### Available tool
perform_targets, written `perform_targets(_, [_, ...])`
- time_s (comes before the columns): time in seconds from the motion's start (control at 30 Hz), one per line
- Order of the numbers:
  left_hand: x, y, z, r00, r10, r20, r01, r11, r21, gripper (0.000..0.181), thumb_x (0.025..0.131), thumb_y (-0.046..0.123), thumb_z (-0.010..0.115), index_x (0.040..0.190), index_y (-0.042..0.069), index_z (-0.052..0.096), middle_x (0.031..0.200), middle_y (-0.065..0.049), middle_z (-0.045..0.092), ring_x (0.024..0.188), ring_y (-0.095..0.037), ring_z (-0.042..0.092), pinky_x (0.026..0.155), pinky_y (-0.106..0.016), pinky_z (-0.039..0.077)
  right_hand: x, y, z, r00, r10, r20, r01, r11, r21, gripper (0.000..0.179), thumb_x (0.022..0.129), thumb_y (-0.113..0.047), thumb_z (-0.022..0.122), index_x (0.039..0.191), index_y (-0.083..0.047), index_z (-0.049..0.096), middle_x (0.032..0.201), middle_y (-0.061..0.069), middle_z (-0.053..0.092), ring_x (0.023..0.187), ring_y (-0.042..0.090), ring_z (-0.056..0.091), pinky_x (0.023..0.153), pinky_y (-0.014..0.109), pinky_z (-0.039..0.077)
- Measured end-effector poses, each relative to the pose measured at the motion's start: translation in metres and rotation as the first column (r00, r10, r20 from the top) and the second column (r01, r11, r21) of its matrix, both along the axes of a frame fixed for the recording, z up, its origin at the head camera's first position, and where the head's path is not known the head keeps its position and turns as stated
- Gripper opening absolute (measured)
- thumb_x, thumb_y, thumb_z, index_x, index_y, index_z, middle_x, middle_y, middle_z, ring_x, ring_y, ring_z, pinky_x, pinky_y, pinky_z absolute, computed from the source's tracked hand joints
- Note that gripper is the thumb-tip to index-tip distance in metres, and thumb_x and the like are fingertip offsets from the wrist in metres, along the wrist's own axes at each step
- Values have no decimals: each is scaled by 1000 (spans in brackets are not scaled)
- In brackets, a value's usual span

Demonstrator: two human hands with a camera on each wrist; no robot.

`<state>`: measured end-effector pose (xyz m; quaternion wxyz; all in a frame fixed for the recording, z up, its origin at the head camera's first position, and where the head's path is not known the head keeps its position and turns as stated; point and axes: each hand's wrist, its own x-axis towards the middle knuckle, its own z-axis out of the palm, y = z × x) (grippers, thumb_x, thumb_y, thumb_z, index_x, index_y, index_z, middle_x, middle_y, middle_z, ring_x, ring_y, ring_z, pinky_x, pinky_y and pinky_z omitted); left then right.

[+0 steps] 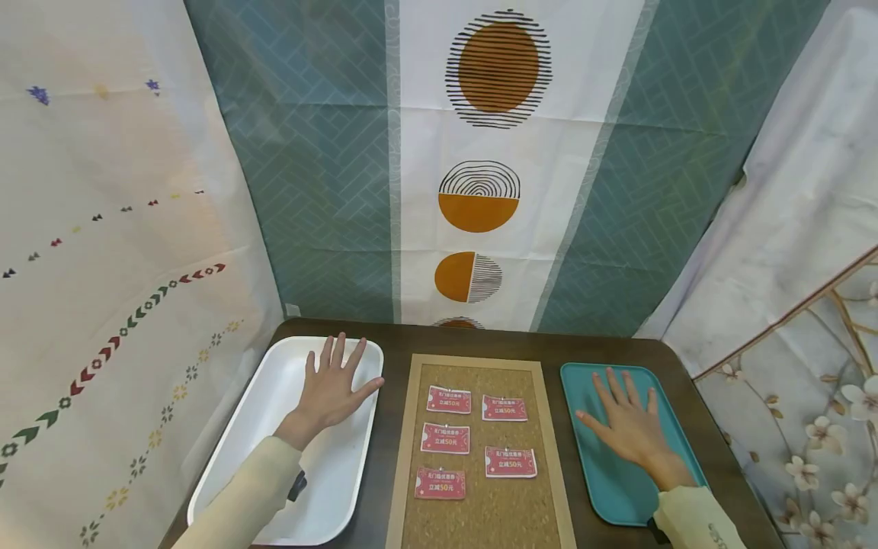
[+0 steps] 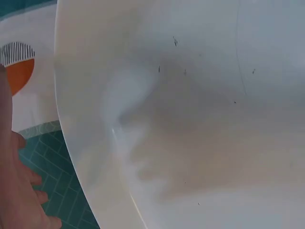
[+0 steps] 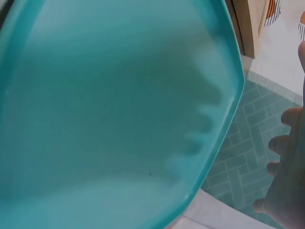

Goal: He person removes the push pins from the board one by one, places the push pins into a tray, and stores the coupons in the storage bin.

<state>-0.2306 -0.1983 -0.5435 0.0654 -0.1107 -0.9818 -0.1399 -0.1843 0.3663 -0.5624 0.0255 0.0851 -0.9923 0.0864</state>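
My left hand [image 1: 328, 393] is spread flat above the white tray [image 1: 291, 526], fingers straight and holding nothing; its shadow falls on the tray floor [image 2: 190, 143] in the left wrist view. Over the teal tray [image 1: 610, 492] hovers my right hand [image 1: 629, 428], also with fingers spread and nothing in it. Its shadow shows on the tray's surface [image 3: 119, 119] in the right wrist view. Between the hands lies a cork board [image 1: 494, 511] in a wooden frame, with several red coupons [image 1: 444, 438] fixed to it in two columns, small pins at their top edges.
Everything stands on a dark brown table [image 1: 391, 427]. A teal and white patterned curtain [image 1: 329, 191] hangs behind it. White cloth with small motifs [image 1: 123, 229] drapes the left side, and a floral cloth [image 1: 809, 427] closes the right.
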Motion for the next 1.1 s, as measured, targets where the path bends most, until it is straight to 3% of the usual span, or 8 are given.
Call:
perform_targets(0.77, [10, 46, 21, 997, -53, -49, 54, 998, 20, 91, 97, 68, 57, 167, 14, 32, 172, -28, 24, 160, -52, 17, 121, -78, 11, 7, -22, 1, 999, 27, -44, -25, 999, 35, 95, 98, -74, 54, 165, -9, 35, 171, 26, 27, 158, 53, 17, 114, 85, 5])
perform_targets(1.1, [16, 72, 18, 996, -91, 17, 91, 995, 38, 89, 100, 67, 54, 168, 15, 28, 173, -29, 19, 160, -52, 15, 122, -78, 9, 11, -36, -4, 997, 50, -65, -48, 998, 31, 91, 98, -69, 59, 163, -9, 39, 168, 25, 35, 154, 53, 28, 113, 85, 10])
